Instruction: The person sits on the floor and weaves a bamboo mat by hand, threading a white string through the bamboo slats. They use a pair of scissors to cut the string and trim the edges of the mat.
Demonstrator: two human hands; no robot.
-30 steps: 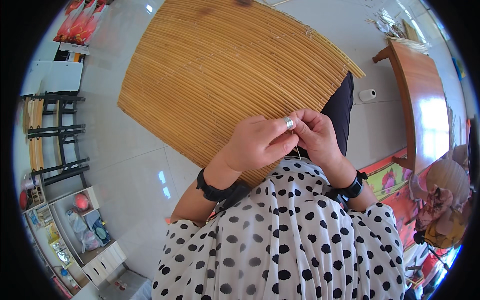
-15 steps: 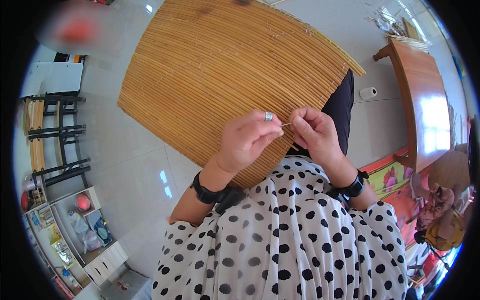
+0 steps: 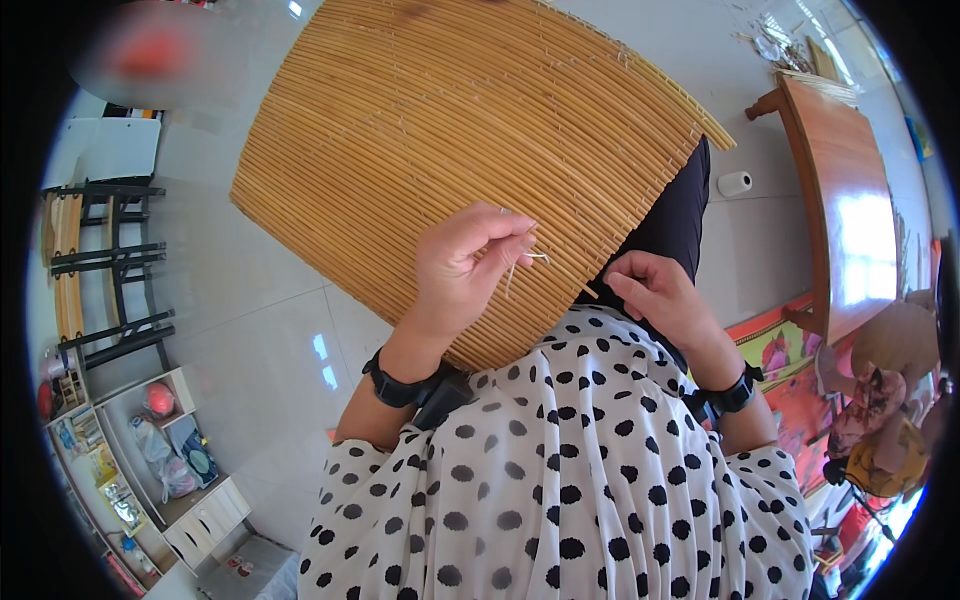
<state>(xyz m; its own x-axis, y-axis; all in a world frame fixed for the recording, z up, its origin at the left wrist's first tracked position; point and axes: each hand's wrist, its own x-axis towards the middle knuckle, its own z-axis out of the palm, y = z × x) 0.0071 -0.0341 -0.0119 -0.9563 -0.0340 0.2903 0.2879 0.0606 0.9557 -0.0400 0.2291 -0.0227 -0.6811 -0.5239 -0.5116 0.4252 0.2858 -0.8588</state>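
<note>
A large bamboo slat mat (image 3: 400, 150) lies across my lap, over dark trousers. My left hand (image 3: 470, 260) is closed in a pinch on a white string (image 3: 515, 270) above the mat's lower right part, with a short loose length hanging below the fingertips. Beside the mat's right edge, my right hand (image 3: 655, 295) is curled closed, thumb near index finger; whatever it might hold is too small or hidden to make out. Both wrists carry black straps.
A wooden table (image 3: 850, 200) stands at right, a small white roll (image 3: 734, 183) on the floor near it. A white shelf unit (image 3: 205, 515) with bags and folded black frames (image 3: 115, 255) line the left side. Hats (image 3: 880, 460) and clutter sit at lower right.
My left hand has moved left and a little up with the string between its fingers. My right hand has drawn away from it, down and to the right.
</note>
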